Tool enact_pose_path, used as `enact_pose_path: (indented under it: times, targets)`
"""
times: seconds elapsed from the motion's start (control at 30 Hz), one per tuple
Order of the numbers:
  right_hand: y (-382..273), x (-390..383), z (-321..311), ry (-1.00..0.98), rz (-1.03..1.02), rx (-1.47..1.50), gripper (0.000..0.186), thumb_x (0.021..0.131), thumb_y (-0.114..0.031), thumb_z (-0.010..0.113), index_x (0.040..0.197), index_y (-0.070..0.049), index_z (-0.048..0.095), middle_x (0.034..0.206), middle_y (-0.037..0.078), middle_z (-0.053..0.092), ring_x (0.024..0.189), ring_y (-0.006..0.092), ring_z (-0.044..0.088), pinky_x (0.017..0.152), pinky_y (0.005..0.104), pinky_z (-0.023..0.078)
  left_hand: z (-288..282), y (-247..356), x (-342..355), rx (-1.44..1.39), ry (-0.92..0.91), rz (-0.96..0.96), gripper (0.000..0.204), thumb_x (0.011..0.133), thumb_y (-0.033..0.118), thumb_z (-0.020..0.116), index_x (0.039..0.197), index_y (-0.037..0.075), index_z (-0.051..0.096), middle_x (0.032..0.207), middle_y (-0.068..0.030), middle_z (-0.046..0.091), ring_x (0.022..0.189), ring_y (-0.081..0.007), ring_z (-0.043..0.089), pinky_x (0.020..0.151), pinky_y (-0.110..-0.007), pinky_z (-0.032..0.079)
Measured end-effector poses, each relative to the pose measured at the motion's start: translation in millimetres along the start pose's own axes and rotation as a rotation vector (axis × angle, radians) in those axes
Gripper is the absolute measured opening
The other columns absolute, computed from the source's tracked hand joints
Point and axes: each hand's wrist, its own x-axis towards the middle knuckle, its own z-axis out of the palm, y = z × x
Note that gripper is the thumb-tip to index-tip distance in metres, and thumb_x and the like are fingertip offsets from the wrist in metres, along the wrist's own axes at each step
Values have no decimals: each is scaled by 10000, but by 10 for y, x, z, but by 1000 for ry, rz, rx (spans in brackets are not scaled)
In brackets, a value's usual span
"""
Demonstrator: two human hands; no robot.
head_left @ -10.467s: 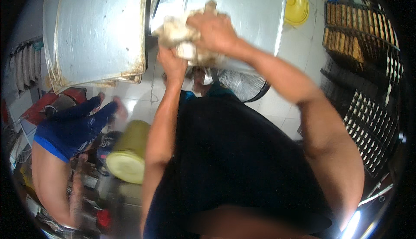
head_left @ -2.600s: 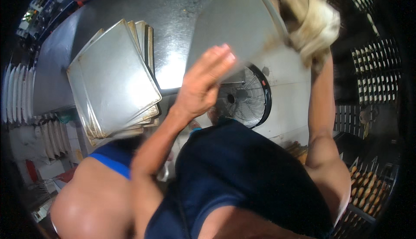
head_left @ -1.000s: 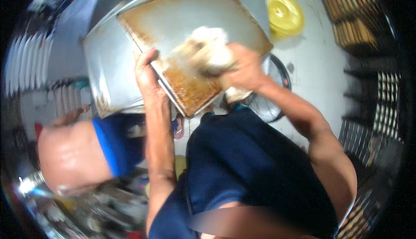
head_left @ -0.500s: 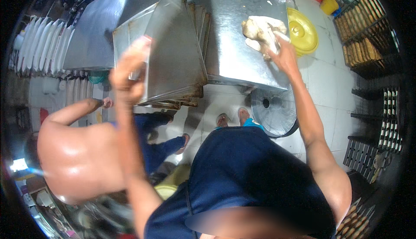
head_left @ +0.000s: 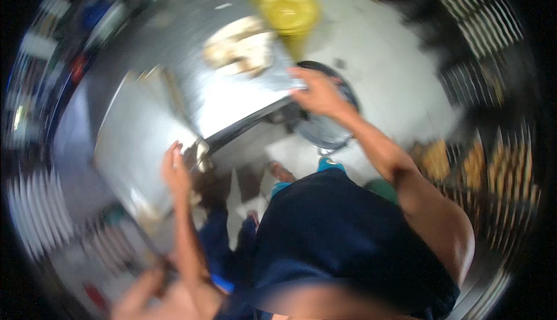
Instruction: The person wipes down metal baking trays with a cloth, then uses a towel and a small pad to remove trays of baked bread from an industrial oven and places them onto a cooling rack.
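Yellow tub [head_left: 286,9]: round, at the right edge of the steel counter [head_left: 238,99]; a ringed lid seems to cover it, so what it contains is hidden.
Racks on the right [head_left: 505,157]: rows of brown and tan pieces fill the nearer shelves, too smeared to name; the farther ones run out of view.
Baking trays [head_left: 139,140]: stacked on the left part of the counter, the upper one flat and silvery, lower ones fanned out beneath with browned corners; mostly covered by the top one.
Fan [head_left: 318,131]: below the counter's near right corner, partly hidden by the right arm.
Co-worker [head_left: 136,291]: near left, an arm and shoulder blurred, cut off by the lower rim.
Left grip [head_left: 176,172]: at the near right edge of the trays, fingers pointing away; blur leaves contact and hold impossible to tell.
Right grip [head_left: 318,91]: thumb and fingers apart at the counter's corner, nothing held; whether they touch it is unclear.
Cloth [head_left: 241,47]: crumpled, cream and brown, lying on the counter, left of and farther than the right grip, apart from it.
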Motion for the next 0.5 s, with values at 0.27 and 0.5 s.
enact_pose_path:
  times: [0.27,0.5]
  targets:
    - [-95,-631,-691,-130,-398,67,547,877,-441,582,1305,-99,581,1310,148,558,1257,346,466,1109,468,329,3000,2213,-881,-1541,-707,-201,843,911,670,379,1566,172,193,1594,-112,263,1432,-323,296,1151,-551,245]
    - [2479,-1980,-2017,286,244,-80,480,975,-307,527,1373,-39,502,1489,198,418,1386,327,393,1128,407,340,4026,3576,-1250,-1448,-1009,-302,908,899,793,198,1550,162,257,1597,-113,268,1437,-289,306,1152,-500,237]
